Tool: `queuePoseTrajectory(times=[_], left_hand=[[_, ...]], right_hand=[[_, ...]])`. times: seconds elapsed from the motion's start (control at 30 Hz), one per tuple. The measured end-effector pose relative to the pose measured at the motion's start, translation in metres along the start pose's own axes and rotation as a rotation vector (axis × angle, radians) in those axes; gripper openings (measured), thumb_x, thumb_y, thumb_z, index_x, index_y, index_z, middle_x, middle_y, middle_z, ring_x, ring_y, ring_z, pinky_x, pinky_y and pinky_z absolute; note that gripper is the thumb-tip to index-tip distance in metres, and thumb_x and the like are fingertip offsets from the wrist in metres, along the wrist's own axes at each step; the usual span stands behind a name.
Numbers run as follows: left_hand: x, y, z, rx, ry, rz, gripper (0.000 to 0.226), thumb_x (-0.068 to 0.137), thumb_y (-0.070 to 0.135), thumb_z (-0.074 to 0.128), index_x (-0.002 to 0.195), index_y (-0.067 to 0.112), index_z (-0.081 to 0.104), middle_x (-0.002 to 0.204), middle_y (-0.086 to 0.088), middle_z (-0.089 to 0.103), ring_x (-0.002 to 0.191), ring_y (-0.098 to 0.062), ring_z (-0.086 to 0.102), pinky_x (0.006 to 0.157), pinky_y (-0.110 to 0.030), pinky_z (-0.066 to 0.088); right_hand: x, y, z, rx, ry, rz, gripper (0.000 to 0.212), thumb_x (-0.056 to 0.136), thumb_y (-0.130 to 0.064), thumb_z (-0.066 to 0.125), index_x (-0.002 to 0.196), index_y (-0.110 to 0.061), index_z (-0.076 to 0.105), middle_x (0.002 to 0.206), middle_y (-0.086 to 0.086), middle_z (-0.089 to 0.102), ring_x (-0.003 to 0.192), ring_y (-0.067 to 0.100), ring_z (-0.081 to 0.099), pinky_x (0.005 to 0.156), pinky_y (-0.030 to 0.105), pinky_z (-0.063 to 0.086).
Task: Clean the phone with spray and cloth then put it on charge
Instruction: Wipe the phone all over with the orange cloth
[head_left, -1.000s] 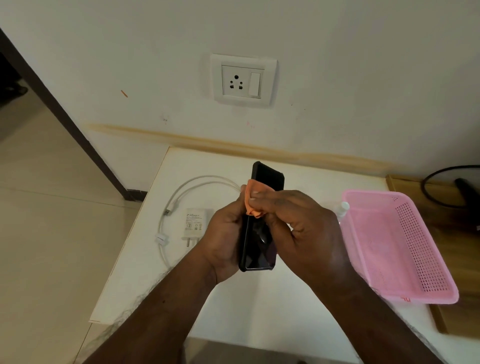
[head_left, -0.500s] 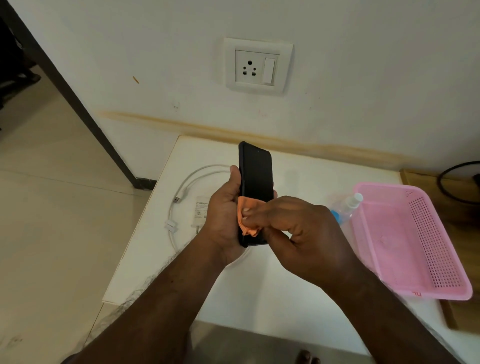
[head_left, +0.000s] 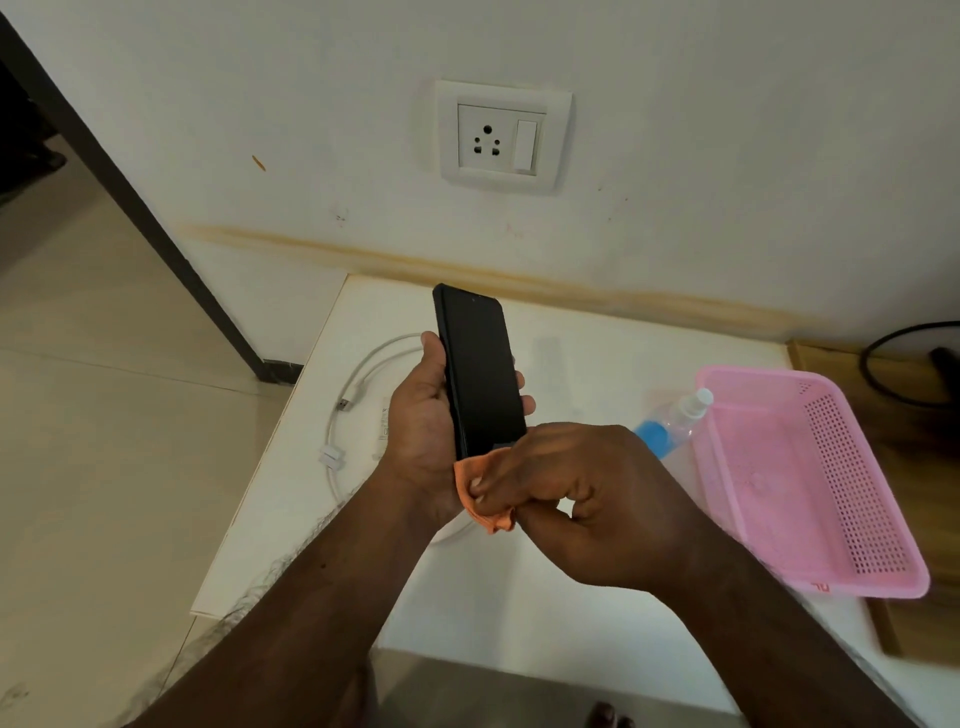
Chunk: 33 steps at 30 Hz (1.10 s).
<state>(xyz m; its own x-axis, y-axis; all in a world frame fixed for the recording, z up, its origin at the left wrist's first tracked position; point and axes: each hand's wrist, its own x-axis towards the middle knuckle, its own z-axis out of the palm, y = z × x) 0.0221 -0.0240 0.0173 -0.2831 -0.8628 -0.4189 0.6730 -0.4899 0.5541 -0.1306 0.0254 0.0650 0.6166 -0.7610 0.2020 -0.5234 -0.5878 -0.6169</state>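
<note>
My left hand (head_left: 423, 431) grips a black phone (head_left: 480, 371) upright above the white table (head_left: 571, 364), its dark screen facing me. My right hand (head_left: 576, 499) pinches a small orange cloth (head_left: 480, 496) against the phone's bottom end. A spray bottle (head_left: 670, 423) with blue liquid lies on the table to the right, beside the pink basket. A white charging cable (head_left: 358, 384) loops on the table to the left; its adapter (head_left: 383, 426) is mostly hidden behind my left hand. A wall socket (head_left: 501, 137) with a switch sits above the table.
A pink perforated basket (head_left: 810, 493) stands on the table's right part. Past it lies a wooden surface (head_left: 914, 415) with a black cable. The tiled floor (head_left: 104, 415) and a dark door frame lie to the left.
The cloth in my right hand has slid down the phone from its upper part to its bottom end. The screen now shows uncovered, and the spray bottle has come into view.
</note>
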Motion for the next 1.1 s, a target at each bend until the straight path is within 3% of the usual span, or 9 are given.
queuePoseTrajectory(times=[0.13, 0.33, 0.43, 0.53, 0.73, 0.83, 0.93, 1.1], left_hand=[[0.003, 0.002, -0.005, -0.015, -0.036, 0.021, 0.075, 0.093, 0.072, 0.035, 0.112, 0.009, 0.072, 0.098, -0.015, 0.066, 0.085, -0.03, 0.064, 0.075, -0.041, 0.056], [0.004, 0.004, -0.01, 0.055, -0.055, 0.084, 0.069, 0.096, 0.068, 0.034, 0.121, 0.015, 0.071, 0.11, -0.014, 0.068, 0.097, -0.029, 0.066, 0.09, -0.05, 0.052], [0.002, 0.001, -0.005, 0.149, -0.032, 0.091, 0.065, 0.093, 0.067, 0.036, 0.109, 0.019, 0.077, 0.106, -0.014, 0.072, 0.09, -0.03, 0.07, 0.081, -0.051, 0.057], [0.0, -0.001, 0.001, 0.153, -0.004, 0.067, 0.072, 0.092, 0.067, 0.038, 0.12, 0.009, 0.07, 0.106, -0.02, 0.068, 0.086, -0.035, 0.066, 0.073, -0.047, 0.058], [-0.001, -0.001, 0.0, 0.161, -0.081, -0.001, 0.081, 0.087, 0.071, 0.041, 0.125, 0.004, 0.066, 0.109, -0.019, 0.065, 0.09, -0.034, 0.063, 0.081, -0.048, 0.055], [-0.002, 0.002, 0.001, 0.154, -0.095, -0.002, 0.077, 0.09, 0.071, 0.038, 0.12, 0.007, 0.07, 0.108, -0.017, 0.066, 0.088, -0.033, 0.065, 0.081, -0.047, 0.056], [-0.004, 0.002, 0.003, 0.161, -0.089, -0.004, 0.076, 0.092, 0.07, 0.036, 0.122, 0.008, 0.069, 0.107, -0.016, 0.066, 0.089, -0.033, 0.065, 0.082, -0.048, 0.055], [-0.007, 0.002, 0.002, 0.187, -0.113, 0.001, 0.078, 0.092, 0.071, 0.036, 0.124, 0.007, 0.067, 0.108, -0.016, 0.066, 0.09, -0.033, 0.065, 0.083, -0.048, 0.055]], right_hand=[[-0.003, 0.001, -0.007, -0.025, 0.038, 0.034, 0.019, 0.083, -0.011, 0.067, 0.095, -0.016, 0.08, 0.097, -0.004, 0.077, 0.088, 0.012, 0.071, 0.077, 0.036, 0.061], [0.0, 0.009, -0.019, 0.104, 0.423, 0.084, 0.019, 0.084, 0.004, 0.067, 0.09, -0.009, 0.078, 0.088, -0.004, 0.075, 0.081, 0.008, 0.069, 0.072, 0.019, 0.052], [-0.001, 0.008, -0.027, 0.316, 0.589, 0.261, 0.019, 0.087, -0.003, 0.067, 0.088, -0.019, 0.077, 0.085, -0.011, 0.075, 0.082, 0.007, 0.07, 0.071, 0.013, 0.051], [-0.001, 0.01, -0.038, 0.472, 0.699, 0.385, 0.033, 0.089, -0.001, 0.068, 0.087, -0.034, 0.073, 0.086, -0.021, 0.075, 0.085, 0.002, 0.07, 0.071, 0.01, 0.051], [-0.021, 0.028, -0.064, 0.566, 0.865, 0.541, 0.013, 0.087, -0.022, 0.065, 0.087, -0.031, 0.074, 0.083, -0.009, 0.074, 0.078, 0.009, 0.071, 0.066, 0.019, 0.054], [-0.041, 0.031, -0.073, 0.608, 0.831, 0.508, 0.02, 0.079, -0.012, 0.057, 0.077, -0.026, 0.072, 0.071, -0.006, 0.07, 0.064, 0.006, 0.065, 0.056, 0.02, 0.05], [-0.062, 0.032, -0.078, 0.584, 0.641, 0.628, 0.015, 0.072, -0.012, 0.058, 0.069, -0.019, 0.07, 0.062, -0.001, 0.066, 0.055, 0.009, 0.06, 0.048, 0.019, 0.046], [-0.085, 0.041, -0.06, 0.313, 0.225, 1.04, 0.013, 0.085, -0.011, 0.067, 0.076, -0.02, 0.069, 0.078, -0.002, 0.069, 0.08, 0.015, 0.065, 0.061, 0.021, 0.048]])
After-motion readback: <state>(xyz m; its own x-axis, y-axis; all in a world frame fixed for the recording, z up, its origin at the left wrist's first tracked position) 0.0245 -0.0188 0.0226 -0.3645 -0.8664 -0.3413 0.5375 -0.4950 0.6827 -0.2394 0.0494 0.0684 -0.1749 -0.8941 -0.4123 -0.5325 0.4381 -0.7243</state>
